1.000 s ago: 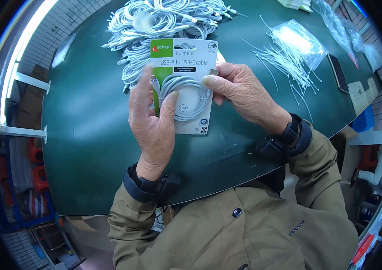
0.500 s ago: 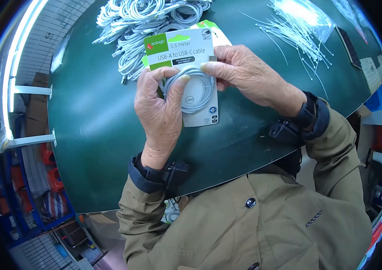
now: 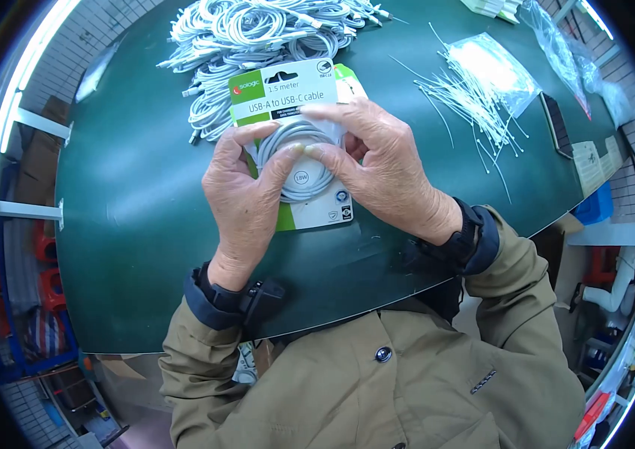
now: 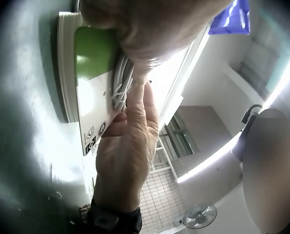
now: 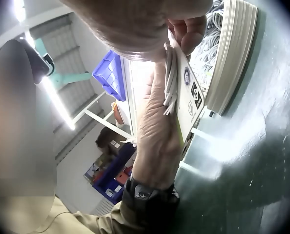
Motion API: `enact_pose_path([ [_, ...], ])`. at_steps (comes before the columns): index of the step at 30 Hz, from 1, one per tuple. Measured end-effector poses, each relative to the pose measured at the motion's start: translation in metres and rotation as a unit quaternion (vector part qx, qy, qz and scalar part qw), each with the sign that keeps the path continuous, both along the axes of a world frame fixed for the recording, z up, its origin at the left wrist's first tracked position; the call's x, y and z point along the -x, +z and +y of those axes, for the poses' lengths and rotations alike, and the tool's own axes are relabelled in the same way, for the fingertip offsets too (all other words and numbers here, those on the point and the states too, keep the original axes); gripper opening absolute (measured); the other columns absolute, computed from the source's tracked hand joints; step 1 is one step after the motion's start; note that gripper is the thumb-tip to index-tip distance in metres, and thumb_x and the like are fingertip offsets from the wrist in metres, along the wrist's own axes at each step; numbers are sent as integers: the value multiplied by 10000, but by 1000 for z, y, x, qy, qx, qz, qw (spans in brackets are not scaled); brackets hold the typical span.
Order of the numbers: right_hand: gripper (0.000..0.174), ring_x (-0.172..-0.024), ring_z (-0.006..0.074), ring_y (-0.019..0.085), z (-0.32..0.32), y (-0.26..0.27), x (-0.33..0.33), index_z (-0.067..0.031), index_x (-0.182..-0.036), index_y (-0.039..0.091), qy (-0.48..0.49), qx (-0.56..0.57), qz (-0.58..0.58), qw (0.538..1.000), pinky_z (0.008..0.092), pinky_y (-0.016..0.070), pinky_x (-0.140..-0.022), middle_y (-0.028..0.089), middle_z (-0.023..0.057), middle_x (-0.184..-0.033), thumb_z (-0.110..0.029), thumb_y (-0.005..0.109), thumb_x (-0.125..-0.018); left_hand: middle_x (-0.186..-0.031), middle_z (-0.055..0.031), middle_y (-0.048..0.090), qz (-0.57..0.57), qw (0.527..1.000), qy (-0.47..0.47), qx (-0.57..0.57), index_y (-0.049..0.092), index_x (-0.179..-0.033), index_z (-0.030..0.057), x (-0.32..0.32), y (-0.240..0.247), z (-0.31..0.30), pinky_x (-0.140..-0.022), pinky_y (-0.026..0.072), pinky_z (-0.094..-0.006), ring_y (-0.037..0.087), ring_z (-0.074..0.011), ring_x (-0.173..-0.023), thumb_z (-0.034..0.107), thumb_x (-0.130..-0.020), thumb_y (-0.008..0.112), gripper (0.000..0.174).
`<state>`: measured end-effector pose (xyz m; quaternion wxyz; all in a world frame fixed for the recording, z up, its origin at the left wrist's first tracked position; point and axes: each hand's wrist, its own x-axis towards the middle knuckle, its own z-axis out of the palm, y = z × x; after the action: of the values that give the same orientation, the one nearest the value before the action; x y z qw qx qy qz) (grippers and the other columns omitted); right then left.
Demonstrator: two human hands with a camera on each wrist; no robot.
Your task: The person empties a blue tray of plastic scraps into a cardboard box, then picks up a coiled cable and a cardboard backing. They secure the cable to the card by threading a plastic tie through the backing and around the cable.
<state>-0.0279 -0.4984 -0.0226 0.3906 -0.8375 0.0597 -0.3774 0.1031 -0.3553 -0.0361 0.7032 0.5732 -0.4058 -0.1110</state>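
A white and green packaging card [image 3: 316, 215], printed "USB-A to USB-C cable", faces up in front of the person in the head view. On its front lies a coiled pale grey USB cable [image 3: 296, 193], with a thin tie showing round the coil in the left wrist view. My left hand [image 3: 241, 187] grips the coil and card from the left, thumb across the coil. From the right, my right hand [image 3: 392, 168] holds the coil, its index finger reaching along the top and hiding the card's right edge. Both thumb tips meet over the middle of the coil.
Behind the held card stands a stack of cards [image 5: 232, 58]. A heap of coiled cables [image 3: 250, 34] lies at the back of the green table [image 3: 130, 247]. White cable ties [image 3: 475, 97], a plastic bag [image 3: 497, 63] and a dark phone-like slab [image 3: 556, 123] lie to the right.
The right hand has moved from the card's right edge and the USB-A plug onto the coil, its thumb coming to the left thumb. My left index finger has bent in over the coil.
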Motion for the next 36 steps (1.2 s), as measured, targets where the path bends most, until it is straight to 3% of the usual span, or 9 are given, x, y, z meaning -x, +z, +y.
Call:
enact_pose_path([
  [7, 312, -739, 216, 616, 3, -1, -1, -85, -1203, 728, 27, -29, 19, 999, 353, 523, -665, 639, 118, -917, -70, 775, -895, -1124, -105, 723, 13, 1000, 4, -26, 694, -1138, -28, -6, -1, 3, -937, 572, -291, 690, -145, -1044, 27, -915, 823, 264],
  [13, 200, -727, 214, 653, 9, 2, 3, -41, -1095, 696, 54, -99, 79, 990, 343, 540, -638, 665, 154, -956, -64, 762, -908, -963, -50, 739, -28, 998, 37, -44, 736, -1004, 9, -6, -4, 1, -725, 552, -246, 681, -91, -853, 103, -882, 870, 204],
  [19, 155, -684, 148, 628, 4, -6, -2, -21, -1058, 686, 101, -188, 77, 974, 319, 516, -575, 672, 136, -839, -96, 757, -942, -833, -4, 726, -35, 995, 47, -86, 765, -933, 27, -4, -3, -1, -626, 511, -229, 616, -48, -718, 170, -888, 877, 187],
  [22, 148, -659, 118, 594, -2, -14, -7, -21, -1037, 691, 75, -122, 65, 988, 303, 509, -562, 674, 110, -797, -110, 764, -942, -806, 9, 723, -57, 993, 40, -95, 776, -931, 29, -9, -8, -3, -627, 496, -223, 583, -37, -705, 199, -905, 864, 193],
  [26, 200, -795, 70, 641, -9, 4, -5, -28, -1127, 753, 38, -151, 83, 984, 255, 557, -653, 719, 33, -908, -136, 786, -962, -1077, -51, 728, -77, 996, 31, -34, 702, -1241, 9, -9, 1, -15, -739, 515, -224, 606, -60, -868, 159, -958, 807, 337],
  [27, 220, -815, 71, 651, -12, 5, -5, -22, -1149, 753, 36, -188, 66, 979, 249, 565, -679, 729, 38, -933, -131, 786, -961, -1288, -136, 648, 41, 998, -25, -49, 577, -1426, 41, 1, 9, -10, -925, 528, -341, 627, -190, -1076, 191, -931, 826, 574],
  [29, 262, -857, 72, 672, -19, 1, -5, -9, -1193, 754, 36, -260, 33, 964, 238, 583, -730, 749, 49, -984, -122, 786, -959, -1346, -179, 596, -235, 962, 106, -92, 552, -1453, 70, 10, 18, -4, -1039, 465, -434, 570, -289, -1220, 238, -886, 856, 665],
  [32, 267, -906, 82, 694, -24, 1, -3, 24, -1194, 745, 41, -302, 6, 952, 231, 597, -777, 762, 72, -1043, -100, 778, -959, -1340, -149, 583, -456, 873, 126, -118, 565, -1445, 104, 25, 29, 2, -1174, 337, -513, 432, -385, -1403, 366, -733, 933, 844],
  [36, 289, -894, 97, 701, -24, 8, 1, 19, -1228, 739, 41, -314, 16, 949, 239, 605, -777, 765, 92, -1060, -62, 775, -953, -1257, -106, 593, -536, 828, 31, -165, 562, -1435, 122, 30, 28, 1, -1149, 336, -547, 491, -375, -1306, 453, -671, 934, 913],
])
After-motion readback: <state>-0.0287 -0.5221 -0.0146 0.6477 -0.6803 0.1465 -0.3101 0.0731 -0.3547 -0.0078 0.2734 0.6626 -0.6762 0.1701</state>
